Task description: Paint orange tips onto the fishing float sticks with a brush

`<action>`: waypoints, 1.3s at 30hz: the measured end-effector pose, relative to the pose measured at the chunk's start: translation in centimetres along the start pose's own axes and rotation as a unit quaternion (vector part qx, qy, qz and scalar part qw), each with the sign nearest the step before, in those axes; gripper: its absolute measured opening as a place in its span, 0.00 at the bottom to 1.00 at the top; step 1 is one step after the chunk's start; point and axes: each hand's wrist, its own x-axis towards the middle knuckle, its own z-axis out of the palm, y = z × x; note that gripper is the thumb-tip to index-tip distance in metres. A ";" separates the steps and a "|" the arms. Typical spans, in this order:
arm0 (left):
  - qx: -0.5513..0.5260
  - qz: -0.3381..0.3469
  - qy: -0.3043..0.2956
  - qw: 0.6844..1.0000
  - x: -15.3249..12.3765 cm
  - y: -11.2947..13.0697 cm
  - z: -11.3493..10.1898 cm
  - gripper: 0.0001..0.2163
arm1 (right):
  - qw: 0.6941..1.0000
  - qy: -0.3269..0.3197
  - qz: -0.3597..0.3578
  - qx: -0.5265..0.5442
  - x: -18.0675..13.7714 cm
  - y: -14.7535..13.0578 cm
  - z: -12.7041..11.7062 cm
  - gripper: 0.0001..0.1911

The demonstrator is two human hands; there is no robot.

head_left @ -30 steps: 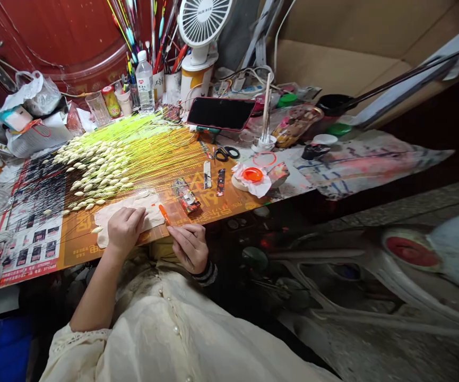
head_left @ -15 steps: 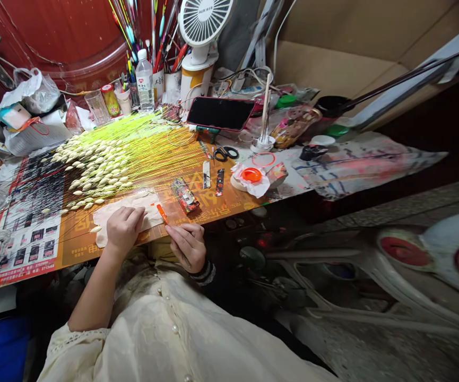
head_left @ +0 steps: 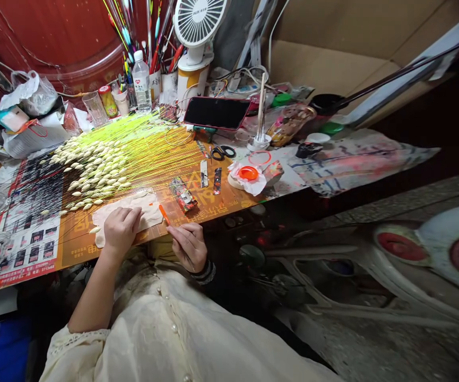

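My left hand [head_left: 120,229] rests with curled fingers on a pale cloth [head_left: 133,207] at the table's front edge and pins a thin fishing float whose white end [head_left: 94,229] sticks out to the left. My right hand [head_left: 189,245] pinches a small brush with an orange tip [head_left: 164,214] that points up toward the cloth. Behind the cloth lies a big fan of several white-bodied floats [head_left: 94,172] with yellow-green stems [head_left: 149,143].
A small dish of orange paint [head_left: 248,173] on tissue, scissors [head_left: 222,153], a phone [head_left: 216,112] on a stand, a white desk fan [head_left: 197,26], a water bottle [head_left: 141,82], cups and jars of brushes crowd the table's back. Cardboard and plastic chairs stand to the right.
The view has shifted slightly left and down. Both hands stay in place on the cloth and brush, with no visible change in grip.
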 end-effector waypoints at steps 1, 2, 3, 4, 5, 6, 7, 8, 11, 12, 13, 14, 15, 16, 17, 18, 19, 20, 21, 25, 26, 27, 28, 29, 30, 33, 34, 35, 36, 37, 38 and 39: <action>0.010 0.001 -0.006 1.000 -0.1 0.0 -0.2 0.05 | 1.000 0.003 -0.007 0.004 0.1 -0.1 0.0 0.28; 0.018 -0.001 -0.014 1.000 -0.3 0.0 -0.5 0.05 | 1.000 0.005 -0.015 0.007 0.1 -0.2 0.0 0.28; 0.024 -0.005 -0.022 0.999 -0.6 -0.1 -0.9 0.05 | 1.000 0.006 -0.022 0.011 0.2 -0.3 0.1 0.28; 0.030 -0.011 -0.029 0.999 -0.9 -0.1 -1.2 0.04 | 0.999 0.005 -0.028 0.016 0.2 -0.4 0.2 0.28; 0.034 -0.017 -0.032 0.999 -1.2 -0.2 -1.6 0.05 | 0.999 0.002 -0.034 0.021 0.2 -0.5 0.3 0.29; 0.040 -0.025 -0.032 0.998 -1.5 -0.2 -2.0 0.05 | 0.999 -0.001 -0.039 0.026 0.2 -0.6 0.4 0.28; 0.047 -0.034 -0.030 0.998 -1.9 -0.3 -2.4 0.05 | 0.999 -0.003 -0.043 0.030 0.2 -0.7 0.6 0.28; 0.055 -0.042 -0.026 0.997 -2.2 -0.4 -2.7 0.05 | 0.998 -0.003 -0.045 0.031 0.1 -0.8 0.8 0.27; 0.072 -0.060 -0.008 0.996 -3.0 -0.8 -3.3 0.05 | 0.999 -0.006 -0.043 0.022 -0.1 -1.0 1.1 0.26; 0.072 -0.063 -0.001 0.995 -3.2 -0.9 -3.4 0.05 | 0.999 -0.010 -0.039 0.018 -0.2 -1.1 1.2 0.26; 0.069 -0.064 0.006 0.996 -3.4 -0.9 -3.4 0.05 | 0.999 -0.013 -0.035 0.016 -0.2 -1.1 1.2 0.26; 0.064 -0.064 0.011 0.996 -3.5 -1.0 -3.5 0.05 | 0.999 -0.015 -0.033 0.014 -0.2 -1.2 1.2 0.27; 0.059 -0.064 0.014 0.996 -3.5 -1.1 -3.4 0.05 | 0.999 -0.016 -0.030 0.013 -0.2 -1.2 1.3 0.27; 0.053 -0.065 0.017 0.996 -3.6 -1.1 -3.4 0.05 | 0.999 -0.015 -0.029 0.012 -0.2 -1.2 1.3 0.27; 0.049 -0.065 0.019 0.996 -3.6 -1.1 -3.4 0.05 | 0.999 -0.015 -0.029 0.011 -0.2 -1.3 1.3 0.28; 0.047 -0.065 0.021 0.997 -3.6 -1.2 -3.3 0.05 | 0.999 -0.015 -0.028 0.009 -0.2 -1.3 1.4 0.28; 0.045 -0.066 0.023 0.997 -3.6 -1.2 -3.3 0.05 | 1.000 -0.016 -0.026 0.007 -0.2 -1.3 1.4 0.28; 0.045 -0.066 0.025 0.997 -3.7 -1.2 -3.3 0.05 | 1.000 -0.018 -0.025 0.004 -0.2 -1.3 1.4 0.28; 0.044 -0.066 0.027 0.996 -3.7 -1.2 -3.3 0.06 | 1.000 -0.020 -0.023 0.001 -0.2 -1.3 1.5 0.28; 0.042 -0.070 0.024 0.996 -3.9 -1.3 -3.2 0.06 | 0.999 -0.029 -0.023 -0.013 -0.2 -1.4 1.5 0.28; 0.040 -0.071 0.023 0.996 -3.9 -1.3 -3.2 0.06 | 0.999 -0.031 -0.023 -0.016 -0.2 -1.4 1.5 0.28; 0.039 -0.073 0.022 0.996 -4.0 -1.3 -3.2 0.06 | 0.999 -0.032 -0.024 -0.018 -0.1 -1.4 1.5 0.28; 0.037 -0.074 0.022 0.996 -4.0 -1.3 -3.2 0.06 | 0.999 -0.035 -0.025 -0.019 -0.1 -1.4 1.5 0.29; 0.036 -0.075 0.022 0.996 -4.0 -1.3 -3.2 0.06 | 0.999 -0.037 -0.026 -0.020 -0.1 -1.4 1.4 0.29; 0.035 -0.076 0.022 0.996 -4.0 -1.3 -3.2 0.06 | 0.999 -0.038 -0.026 -0.021 -0.1 -1.4 1.4 0.29; 0.031 -0.081 0.020 0.996 -4.1 -1.3 -3.2 0.07 | 0.999 -0.037 -0.023 -0.018 -0.1 -1.4 1.4 0.30; 0.030 -0.082 0.020 0.996 -4.1 -1.3 -3.2 0.07 | 0.999 -0.034 -0.022 -0.015 -0.1 -1.4 1.4 0.30; 0.030 -0.082 0.020 0.996 -4.1 -1.3 -3.1 0.07 | 0.999 -0.032 -0.021 -0.011 -0.1 -1.4 1.4 0.30; 0.031 -0.082 0.020 0.996 -4.1 -1.4 -3.1 0.07 | 0.999 -0.030 -0.019 -0.008 -0.2 -1.4 1.4 0.30; 0.033 -0.081 0.020 0.996 -4.1 -1.4 -3.1 0.07 | 0.999 -0.029 -0.018 -0.005 -0.3 -1.3 1.4 0.30; 0.034 -0.079 0.020 0.996 -4.2 -1.4 -3.1 0.07 | 0.999 -0.027 -0.017 -0.002 -0.3 -1.3 1.4 0.30; 0.036 -0.078 0.020 0.996 -4.2 -1.5 -3.1 0.07 | 1.000 -0.026 -0.017 0.000 -0.4 -1.3 1.4 0.30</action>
